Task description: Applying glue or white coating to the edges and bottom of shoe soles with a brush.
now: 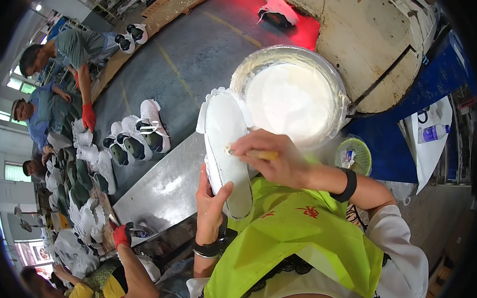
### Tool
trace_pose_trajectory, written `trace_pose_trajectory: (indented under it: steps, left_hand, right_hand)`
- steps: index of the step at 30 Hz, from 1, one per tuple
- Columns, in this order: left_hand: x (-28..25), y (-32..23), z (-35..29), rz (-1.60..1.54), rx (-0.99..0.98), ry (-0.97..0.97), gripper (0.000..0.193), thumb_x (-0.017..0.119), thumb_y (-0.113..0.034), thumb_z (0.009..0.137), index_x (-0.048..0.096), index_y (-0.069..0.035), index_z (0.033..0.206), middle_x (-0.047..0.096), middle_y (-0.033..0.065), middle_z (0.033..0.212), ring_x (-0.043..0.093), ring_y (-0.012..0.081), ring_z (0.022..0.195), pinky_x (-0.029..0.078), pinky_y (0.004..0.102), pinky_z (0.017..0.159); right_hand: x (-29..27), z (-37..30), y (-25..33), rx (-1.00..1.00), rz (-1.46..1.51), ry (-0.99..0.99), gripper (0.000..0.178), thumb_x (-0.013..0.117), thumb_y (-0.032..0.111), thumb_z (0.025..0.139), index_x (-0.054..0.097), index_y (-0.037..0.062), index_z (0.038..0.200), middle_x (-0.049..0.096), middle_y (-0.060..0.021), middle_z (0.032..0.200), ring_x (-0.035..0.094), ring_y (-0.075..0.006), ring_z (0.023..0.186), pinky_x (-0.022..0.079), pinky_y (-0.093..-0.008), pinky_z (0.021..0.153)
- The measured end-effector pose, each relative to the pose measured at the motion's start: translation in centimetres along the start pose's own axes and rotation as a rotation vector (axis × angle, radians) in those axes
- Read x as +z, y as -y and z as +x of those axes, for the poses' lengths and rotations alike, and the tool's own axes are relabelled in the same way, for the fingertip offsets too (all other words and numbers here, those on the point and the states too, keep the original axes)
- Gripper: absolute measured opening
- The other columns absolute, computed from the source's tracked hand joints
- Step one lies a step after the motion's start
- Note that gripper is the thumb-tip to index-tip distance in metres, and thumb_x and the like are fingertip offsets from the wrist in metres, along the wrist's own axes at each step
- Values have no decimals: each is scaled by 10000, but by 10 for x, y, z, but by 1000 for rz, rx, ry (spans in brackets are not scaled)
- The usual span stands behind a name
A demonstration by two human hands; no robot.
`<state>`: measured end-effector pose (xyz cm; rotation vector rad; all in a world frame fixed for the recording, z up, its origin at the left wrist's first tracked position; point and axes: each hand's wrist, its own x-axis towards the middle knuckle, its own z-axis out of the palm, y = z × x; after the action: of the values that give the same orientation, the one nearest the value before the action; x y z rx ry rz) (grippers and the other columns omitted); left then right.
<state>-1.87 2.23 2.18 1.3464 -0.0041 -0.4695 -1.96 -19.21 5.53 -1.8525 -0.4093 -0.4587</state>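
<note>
Brush [257, 154]: mostly hidden inside the right hand [272, 160]; only a yellowish handle end and the tip show, bristles hard to make out. Right grip closed around the brush, tip touching the white shoe sole [225, 148]. Left hand [210, 203]: grip clamped on the lower end of the sole, thumb across its edge, fingers behind and unseen. Sole is held up, tilted, just in front of the bowl of white paste [291, 95], overlapping its near rim. Bowl sits on the bench [162, 183]. Finished shoes [138, 136] lie well apart to the left.
</note>
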Motion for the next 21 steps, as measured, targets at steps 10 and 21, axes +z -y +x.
trace_pose_trajectory:
  steps: [10, 21]
  left_hand:
    - [-5, -34, 32, 88, -14, 11, 754, 661, -7, 798, 282, 23, 1449, 552, 130, 1268, 565, 189, 1108, 442, 309, 947]
    - [59, -107, 395, 362, -149, 161, 605, 730, -179, 802, 436, 65, 1271, 609, 151, 1132, 636, 250, 998, 529, 380, 843]
  right_hand:
    - [-23, 59, -49, 370, 52, -390, 221, 610, 196, 870, 653, -14, 821, 615, -89, 622, 564, -152, 584, 458, -325, 564]
    - [-103, 34, -57, 538, 28, -286, 136, 659, 12, 855, 669, -6, 989, 623, -93, 951, 603, -163, 888, 492, -263, 762]
